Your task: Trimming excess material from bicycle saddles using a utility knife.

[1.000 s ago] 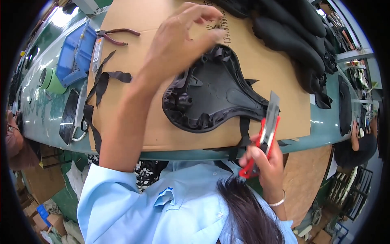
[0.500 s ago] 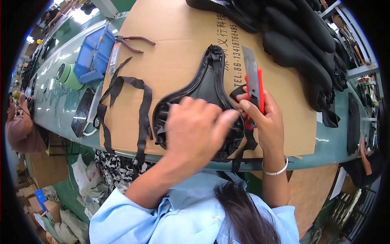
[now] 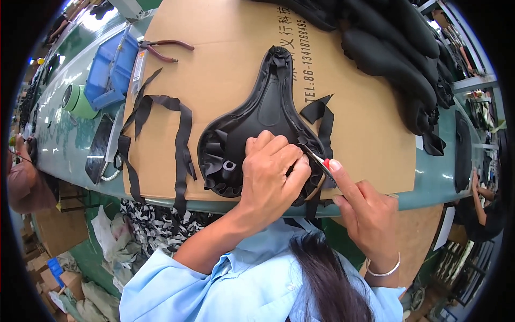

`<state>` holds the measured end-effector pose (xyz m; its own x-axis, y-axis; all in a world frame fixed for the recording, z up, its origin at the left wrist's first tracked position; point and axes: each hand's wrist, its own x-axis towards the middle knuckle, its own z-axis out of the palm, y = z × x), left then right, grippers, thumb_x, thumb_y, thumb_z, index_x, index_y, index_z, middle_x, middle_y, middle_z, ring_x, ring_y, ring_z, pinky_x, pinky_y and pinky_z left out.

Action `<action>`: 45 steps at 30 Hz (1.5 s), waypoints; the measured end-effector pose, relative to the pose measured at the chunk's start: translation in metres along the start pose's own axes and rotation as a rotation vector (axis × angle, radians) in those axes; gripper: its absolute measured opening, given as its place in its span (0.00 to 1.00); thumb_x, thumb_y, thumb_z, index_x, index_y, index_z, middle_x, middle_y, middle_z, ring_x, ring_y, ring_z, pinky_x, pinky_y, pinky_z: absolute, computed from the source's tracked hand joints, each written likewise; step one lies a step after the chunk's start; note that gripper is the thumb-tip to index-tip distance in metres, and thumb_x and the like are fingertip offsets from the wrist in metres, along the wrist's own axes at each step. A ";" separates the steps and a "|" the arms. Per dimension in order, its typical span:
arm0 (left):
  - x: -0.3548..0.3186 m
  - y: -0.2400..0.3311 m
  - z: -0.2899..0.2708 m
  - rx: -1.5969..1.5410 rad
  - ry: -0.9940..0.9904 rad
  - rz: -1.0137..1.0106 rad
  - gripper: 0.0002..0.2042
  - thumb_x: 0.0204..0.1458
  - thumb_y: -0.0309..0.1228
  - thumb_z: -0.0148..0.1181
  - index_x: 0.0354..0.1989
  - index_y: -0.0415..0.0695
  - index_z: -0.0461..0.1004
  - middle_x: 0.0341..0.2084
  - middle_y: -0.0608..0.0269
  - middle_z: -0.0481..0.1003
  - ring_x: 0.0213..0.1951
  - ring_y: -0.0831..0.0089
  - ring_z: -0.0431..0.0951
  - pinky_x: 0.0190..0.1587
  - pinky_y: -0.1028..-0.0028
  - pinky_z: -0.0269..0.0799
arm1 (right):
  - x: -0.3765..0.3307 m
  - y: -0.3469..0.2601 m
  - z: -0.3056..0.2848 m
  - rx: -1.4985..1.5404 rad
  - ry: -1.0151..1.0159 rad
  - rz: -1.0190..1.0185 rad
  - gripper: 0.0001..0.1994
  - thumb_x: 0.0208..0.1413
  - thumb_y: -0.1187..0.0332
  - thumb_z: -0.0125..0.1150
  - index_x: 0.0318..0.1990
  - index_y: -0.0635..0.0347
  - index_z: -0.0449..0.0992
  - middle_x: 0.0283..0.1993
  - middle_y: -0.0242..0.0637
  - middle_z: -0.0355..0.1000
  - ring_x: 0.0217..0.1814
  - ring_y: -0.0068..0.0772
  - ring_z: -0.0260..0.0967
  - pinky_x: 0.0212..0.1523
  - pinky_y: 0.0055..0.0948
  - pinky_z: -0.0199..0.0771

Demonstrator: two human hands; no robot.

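Note:
A black bicycle saddle point(image 3: 271, 110) lies underside up on cardboard, its nose pointing away from me. Folded, ruffled black cover material lines its wide near end. My left hand point(image 3: 273, 174) rests on that end, fingers curled and closed at the right part of the cover edge; what they pinch is mostly hidden. In my right hand point(image 3: 370, 212) is a red utility knife point(image 3: 326, 163), index finger stretched along it. Its blade meets the saddle's right edge beside my left fingers. A cut black strip point(image 3: 325, 126) lies right of the saddle.
Long black strips point(image 3: 184, 131) lie left of the saddle. Pliers point(image 3: 161, 51), a blue bin point(image 3: 110, 70), a green container point(image 3: 83, 102) and a phone point(image 3: 101, 145) are farther left. Black saddles point(image 3: 391, 64) pile up at the far right. Other people work at both sides.
My right hand has lowered the knife from upright beside the saddle to its right edge, blade pointing left. My left hand has settled toward the right side of the wide end.

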<state>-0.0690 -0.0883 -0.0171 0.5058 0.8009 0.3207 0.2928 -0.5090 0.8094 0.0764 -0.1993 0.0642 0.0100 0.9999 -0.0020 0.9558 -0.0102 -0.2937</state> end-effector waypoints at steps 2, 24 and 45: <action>0.000 -0.003 0.003 -0.057 0.088 0.023 0.04 0.44 0.24 0.58 0.20 0.41 0.71 0.18 0.64 0.64 0.27 0.67 0.62 0.35 0.68 0.55 | -0.005 -0.006 -0.001 -0.041 -0.013 0.025 0.30 0.49 0.75 0.63 0.62 0.52 0.67 0.22 0.35 0.62 0.19 0.34 0.63 0.21 0.34 0.63; 0.135 -0.013 -0.036 -0.426 -0.514 -0.038 0.09 0.65 0.33 0.43 0.40 0.42 0.68 0.25 0.66 0.69 0.24 0.80 0.66 0.27 0.81 0.62 | 0.058 0.056 0.046 0.621 0.178 0.130 0.25 0.54 0.73 0.59 0.61 0.51 0.68 0.43 0.49 0.75 0.34 0.44 0.75 0.38 0.33 0.73; 0.169 -0.026 -0.028 -1.288 -0.273 -0.035 0.10 0.59 0.37 0.56 0.33 0.44 0.76 0.28 0.68 0.73 0.37 0.82 0.72 0.38 0.81 0.66 | 0.029 -0.013 0.051 0.872 0.101 0.523 0.27 0.57 0.70 0.57 0.64 0.57 0.60 0.46 0.50 0.75 0.34 0.47 0.77 0.34 0.33 0.74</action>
<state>-0.0140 0.0690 0.0293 0.7047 0.6410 0.3043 -0.5921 0.2950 0.7499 0.0496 -0.1703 0.0195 0.4280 0.8653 -0.2610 0.2786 -0.4010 -0.8727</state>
